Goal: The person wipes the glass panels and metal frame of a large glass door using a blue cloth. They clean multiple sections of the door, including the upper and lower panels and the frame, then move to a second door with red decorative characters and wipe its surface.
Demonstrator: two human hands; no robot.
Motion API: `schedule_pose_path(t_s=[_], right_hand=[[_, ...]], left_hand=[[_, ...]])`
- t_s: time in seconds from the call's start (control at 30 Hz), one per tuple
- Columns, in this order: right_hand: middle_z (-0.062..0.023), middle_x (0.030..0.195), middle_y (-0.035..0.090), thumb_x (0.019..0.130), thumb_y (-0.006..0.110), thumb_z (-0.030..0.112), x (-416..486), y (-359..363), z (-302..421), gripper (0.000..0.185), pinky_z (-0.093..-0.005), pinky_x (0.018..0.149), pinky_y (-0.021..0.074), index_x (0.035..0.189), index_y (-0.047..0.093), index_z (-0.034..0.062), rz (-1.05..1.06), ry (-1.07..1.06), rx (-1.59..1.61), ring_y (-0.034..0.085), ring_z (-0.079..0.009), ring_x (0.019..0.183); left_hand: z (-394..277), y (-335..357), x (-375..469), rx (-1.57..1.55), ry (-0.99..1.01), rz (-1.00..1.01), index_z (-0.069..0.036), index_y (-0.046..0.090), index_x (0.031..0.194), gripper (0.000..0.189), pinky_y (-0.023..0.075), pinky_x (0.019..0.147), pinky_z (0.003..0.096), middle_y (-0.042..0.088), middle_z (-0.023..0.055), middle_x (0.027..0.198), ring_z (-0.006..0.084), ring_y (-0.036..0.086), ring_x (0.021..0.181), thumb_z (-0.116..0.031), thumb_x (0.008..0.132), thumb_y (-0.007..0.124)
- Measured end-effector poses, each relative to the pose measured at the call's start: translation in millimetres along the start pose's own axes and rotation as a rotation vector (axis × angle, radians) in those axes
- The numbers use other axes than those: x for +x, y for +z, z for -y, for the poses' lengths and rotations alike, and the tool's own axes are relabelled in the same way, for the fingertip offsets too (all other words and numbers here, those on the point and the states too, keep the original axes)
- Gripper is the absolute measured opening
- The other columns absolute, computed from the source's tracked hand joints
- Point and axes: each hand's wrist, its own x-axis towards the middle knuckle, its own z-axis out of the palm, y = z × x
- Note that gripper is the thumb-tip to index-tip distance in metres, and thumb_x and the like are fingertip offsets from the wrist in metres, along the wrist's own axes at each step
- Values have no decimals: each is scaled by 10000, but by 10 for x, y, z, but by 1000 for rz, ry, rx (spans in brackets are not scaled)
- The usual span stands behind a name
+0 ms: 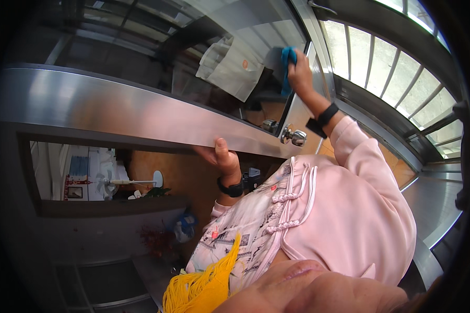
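Observation:
My right hand holds a blue cloth against the glass pane of a metal-framed door, close to the pane's edge. The cloth is bunched under the fingers. My left hand grips the edge of the brushed metal door frame, with the thumb on its face and the fingers partly hidden behind it. A round metal door knob sits between the two hands, near the frame's corner. Through the glass shows a pale bag with an orange mark; its support is hidden.
To the right is a window with metal bars. On the left, an opening shows a white standing fan in another room. A yellow fringed cloth hangs by my chest. Below left are a blue-and-white object and a dark panel.

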Motion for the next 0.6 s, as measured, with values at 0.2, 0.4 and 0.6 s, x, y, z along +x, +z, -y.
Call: schedule_pose_path(t_s=[0.2,0.4,0.6], right_hand=[[-197,1163,552,744,644,8,-203,-281,731,505,-434,940,440,1223,494,68,113,-210,206,534,-401,1082],[-141,1190,565,616,706,-13,181,-338,1844,520,-435,906,456,1100,568,118,129,-796,410,547,-364,1039],[-79,1188,576,672,693,129,617,-161,2228,375,-393,849,461,1034,620,199,-170,-1233,394,568,-293,1025]], left_hand=[[12,5,19,-60,15,25,28,353,1334,693,371,993,403,459,159,1293,254,467,1153,-306,797,636],[-19,-25,-21,-89,-74,-2,35,339,1346,689,329,1035,398,444,161,1319,258,448,1186,-243,782,620],[3,-6,-20,-55,-29,4,-14,332,1370,695,411,976,439,439,175,1318,291,477,1169,-260,771,585]])
